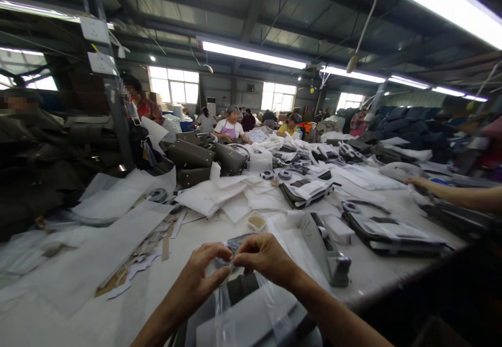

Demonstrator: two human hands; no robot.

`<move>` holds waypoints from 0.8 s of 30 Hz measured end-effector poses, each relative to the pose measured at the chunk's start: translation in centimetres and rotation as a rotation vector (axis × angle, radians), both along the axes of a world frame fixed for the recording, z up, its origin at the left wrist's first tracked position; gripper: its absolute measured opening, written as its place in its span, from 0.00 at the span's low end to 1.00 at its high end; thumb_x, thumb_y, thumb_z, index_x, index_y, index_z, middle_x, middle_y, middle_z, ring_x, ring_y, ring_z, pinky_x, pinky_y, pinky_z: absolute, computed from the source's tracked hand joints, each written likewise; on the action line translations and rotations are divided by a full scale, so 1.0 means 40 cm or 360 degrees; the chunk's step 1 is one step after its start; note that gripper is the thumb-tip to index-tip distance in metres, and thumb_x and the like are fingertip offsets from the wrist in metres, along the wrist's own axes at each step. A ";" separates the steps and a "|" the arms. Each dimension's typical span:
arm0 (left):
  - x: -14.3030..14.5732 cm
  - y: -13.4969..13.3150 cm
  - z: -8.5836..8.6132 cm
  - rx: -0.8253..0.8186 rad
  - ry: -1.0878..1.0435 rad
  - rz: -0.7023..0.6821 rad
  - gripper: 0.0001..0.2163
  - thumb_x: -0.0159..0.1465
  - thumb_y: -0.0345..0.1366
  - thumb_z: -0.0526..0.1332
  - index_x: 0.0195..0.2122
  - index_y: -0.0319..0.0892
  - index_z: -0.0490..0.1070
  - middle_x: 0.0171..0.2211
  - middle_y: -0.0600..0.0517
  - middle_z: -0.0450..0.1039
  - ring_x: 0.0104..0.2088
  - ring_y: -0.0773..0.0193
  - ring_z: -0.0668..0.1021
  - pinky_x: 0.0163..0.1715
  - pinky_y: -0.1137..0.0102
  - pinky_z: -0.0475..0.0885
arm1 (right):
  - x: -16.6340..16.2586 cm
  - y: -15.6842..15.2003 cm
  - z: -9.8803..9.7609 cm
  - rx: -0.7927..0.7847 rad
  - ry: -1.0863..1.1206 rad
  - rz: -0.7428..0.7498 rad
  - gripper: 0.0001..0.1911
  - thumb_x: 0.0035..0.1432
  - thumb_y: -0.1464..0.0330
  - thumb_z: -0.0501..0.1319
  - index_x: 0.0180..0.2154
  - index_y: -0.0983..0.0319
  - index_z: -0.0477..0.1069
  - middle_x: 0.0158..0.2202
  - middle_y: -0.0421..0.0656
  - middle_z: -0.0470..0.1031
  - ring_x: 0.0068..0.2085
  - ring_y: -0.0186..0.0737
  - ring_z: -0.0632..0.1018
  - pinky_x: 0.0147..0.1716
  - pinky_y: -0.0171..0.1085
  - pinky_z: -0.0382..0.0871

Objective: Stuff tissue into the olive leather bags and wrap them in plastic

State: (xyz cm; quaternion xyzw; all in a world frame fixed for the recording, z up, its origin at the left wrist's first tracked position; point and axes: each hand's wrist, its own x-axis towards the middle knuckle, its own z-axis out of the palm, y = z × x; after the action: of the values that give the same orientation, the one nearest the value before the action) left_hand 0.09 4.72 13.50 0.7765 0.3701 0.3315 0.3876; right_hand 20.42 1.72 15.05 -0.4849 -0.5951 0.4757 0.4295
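My left hand (204,276) and my right hand (264,258) meet low in the middle of the view, both closed in a pinch on a small grey piece in clear plastic film (234,246). Below them lies a grey bag in a transparent plastic wrap (251,315), close to my body. A grey bag part (327,250) stands just right of my right hand. A small shallow dish (257,222) sits a little beyond my fingers.
The long white worktable (117,305) carries white paper sheets (117,200), tape rolls (284,175) and grey handbags (192,154). Wrapped bags (392,232) lie at the right. Another person's forearm (455,192) reaches in from the right. Several workers sit at the far end.
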 end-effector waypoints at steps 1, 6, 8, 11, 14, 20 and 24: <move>0.009 -0.007 0.005 -0.0025 -0.0068 -0.0081 0.16 0.57 0.44 0.66 0.46 0.48 0.76 0.49 0.46 0.75 0.55 0.48 0.71 0.58 0.58 0.62 | 0.000 -0.008 0.008 0.0037 -0.0011 0.0027 0.08 0.48 0.64 0.68 0.28 0.63 0.79 0.21 0.38 0.75 0.22 0.32 0.74 0.23 0.29 0.66; 0.067 -0.039 0.011 -0.0334 -0.0375 -0.0408 0.20 0.62 0.48 0.63 0.52 0.45 0.72 0.46 0.46 0.75 0.46 0.54 0.76 0.51 0.62 0.69 | 0.004 -0.049 0.056 0.0406 -0.0385 -0.0018 0.05 0.53 0.70 0.63 0.29 0.60 0.79 0.27 0.39 0.78 0.28 0.33 0.76 0.28 0.30 0.66; 0.083 -0.044 -0.004 -0.0472 -0.0343 -0.0398 0.17 0.63 0.52 0.61 0.40 0.42 0.75 0.35 0.49 0.76 0.34 0.60 0.76 0.38 0.67 0.71 | 0.013 -0.065 0.074 0.0504 -0.0552 -0.0049 0.06 0.53 0.72 0.63 0.29 0.60 0.80 0.27 0.38 0.78 0.29 0.33 0.76 0.30 0.30 0.66; 0.092 -0.045 -0.035 -0.0680 -0.0322 -0.0340 0.21 0.61 0.57 0.60 0.30 0.41 0.70 0.24 0.52 0.73 0.24 0.65 0.72 0.27 0.72 0.66 | 0.036 -0.084 0.085 0.0541 -0.0665 -0.0054 0.05 0.52 0.73 0.64 0.28 0.60 0.79 0.26 0.38 0.78 0.28 0.33 0.75 0.29 0.30 0.65; 0.088 -0.050 -0.047 -0.0749 -0.0383 -0.0247 0.23 0.60 0.60 0.59 0.31 0.42 0.69 0.17 0.55 0.68 0.19 0.68 0.68 0.23 0.73 0.62 | 0.059 -0.097 0.073 0.0363 -0.0575 -0.0012 0.05 0.53 0.71 0.63 0.28 0.61 0.78 0.24 0.38 0.75 0.25 0.33 0.74 0.25 0.30 0.64; 0.088 -0.076 -0.001 -0.0691 -0.0232 -0.0472 0.12 0.58 0.47 0.65 0.34 0.43 0.71 0.30 0.53 0.72 0.30 0.65 0.73 0.28 0.73 0.67 | 0.079 -0.109 0.052 0.0097 -0.0466 -0.0015 0.06 0.54 0.66 0.65 0.28 0.62 0.77 0.22 0.38 0.74 0.22 0.33 0.74 0.21 0.30 0.64; 0.121 -0.078 -0.013 -0.0717 -0.0327 -0.0421 0.16 0.56 0.49 0.66 0.30 0.43 0.66 0.23 0.57 0.64 0.24 0.67 0.69 0.24 0.73 0.68 | 0.072 -0.119 0.067 0.0511 -0.0780 -0.0112 0.03 0.51 0.72 0.66 0.26 0.61 0.77 0.25 0.38 0.76 0.27 0.33 0.74 0.30 0.30 0.65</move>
State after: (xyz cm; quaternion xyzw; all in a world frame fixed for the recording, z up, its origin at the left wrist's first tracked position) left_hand 4.95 1.59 12.98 0.6746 0.2886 0.2643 0.6259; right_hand 23.32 -3.02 17.71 -0.5314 -0.7316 0.2289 0.3606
